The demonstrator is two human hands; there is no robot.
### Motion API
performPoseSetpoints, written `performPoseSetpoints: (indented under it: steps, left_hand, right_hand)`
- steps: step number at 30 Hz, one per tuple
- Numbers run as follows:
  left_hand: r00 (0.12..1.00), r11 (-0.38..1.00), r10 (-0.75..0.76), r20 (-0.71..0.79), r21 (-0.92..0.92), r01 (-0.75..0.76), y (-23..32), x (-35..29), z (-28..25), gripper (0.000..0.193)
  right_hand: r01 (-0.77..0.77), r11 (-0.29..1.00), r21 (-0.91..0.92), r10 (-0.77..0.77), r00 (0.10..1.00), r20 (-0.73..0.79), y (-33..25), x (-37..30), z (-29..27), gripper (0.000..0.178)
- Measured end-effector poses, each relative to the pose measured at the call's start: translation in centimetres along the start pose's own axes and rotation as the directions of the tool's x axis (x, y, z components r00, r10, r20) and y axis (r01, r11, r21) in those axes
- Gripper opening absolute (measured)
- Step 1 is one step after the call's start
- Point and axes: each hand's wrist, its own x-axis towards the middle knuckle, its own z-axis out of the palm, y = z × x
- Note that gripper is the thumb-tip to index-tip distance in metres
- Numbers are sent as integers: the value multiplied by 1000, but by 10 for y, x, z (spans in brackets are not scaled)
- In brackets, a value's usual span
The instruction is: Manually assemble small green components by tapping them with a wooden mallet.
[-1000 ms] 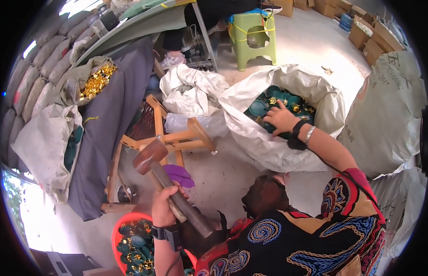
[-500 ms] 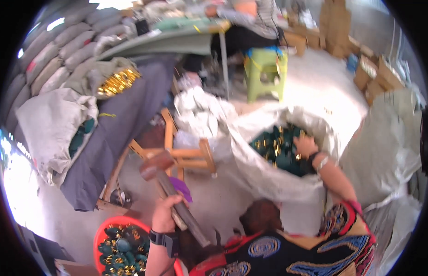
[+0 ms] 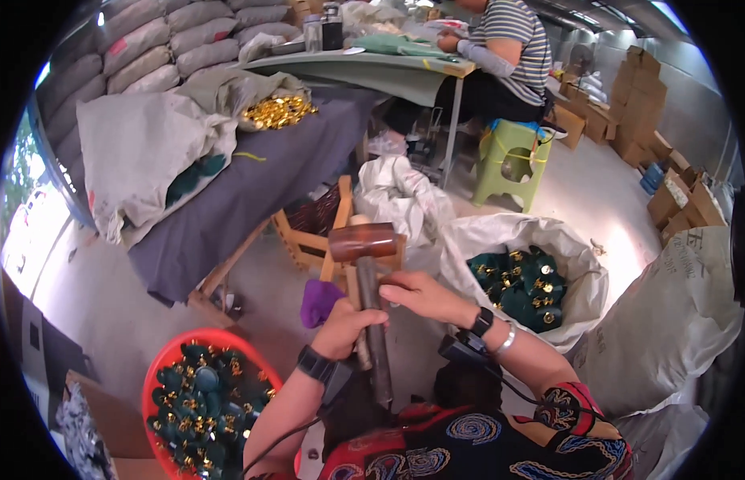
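We logged the mallet [image 3: 368, 280] aloft before a wooden frame [image 3: 343, 204]: glossy reddish-brown barrel head, dull grey-brown handle (a paler stick [image 3: 362, 352] alongside). Left hand [image 3: 348, 326] clamped the handle; right hand [image 3: 424, 298] was beside it, grip unclear to us.

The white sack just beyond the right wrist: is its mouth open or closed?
Open. The white sack has its mouth spread wide, and green and gold pieces show inside.

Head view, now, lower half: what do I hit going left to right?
Red tub → purple cloth → mallet → right hand → open white sack → stuffed pale sack.
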Motion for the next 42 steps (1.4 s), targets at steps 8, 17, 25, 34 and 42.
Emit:
performPoseSetpoints:
  steps: [8,17,25,34,42]
  left_hand:
    - [985,982,172,-15,79,-170,-9,-7,-8,26]
    - [952,965,234,-200,163,-203,-11,-7,-17,18]
    - [844,503,532,70,776,-381,-13,18,11,25]
    - [870,311,492,-44,942,-128,0,-32,-13,17]
    - [599,326,726,-337,936,132,-29,-159,-117,41]
  right_hand:
    - [84,753,653,56,980,-190,-18,21,54,20]
    - [173,747,642,60,944,-324,-32,-2,39,26]
    - [290,926,243,-133,851,-507,-3,-21,40,29]
    - [265,922,284,-152,919,-364,-16,-12,68,29]
    - [362,924,124,-244,806,-539,-2,-8,60,29]
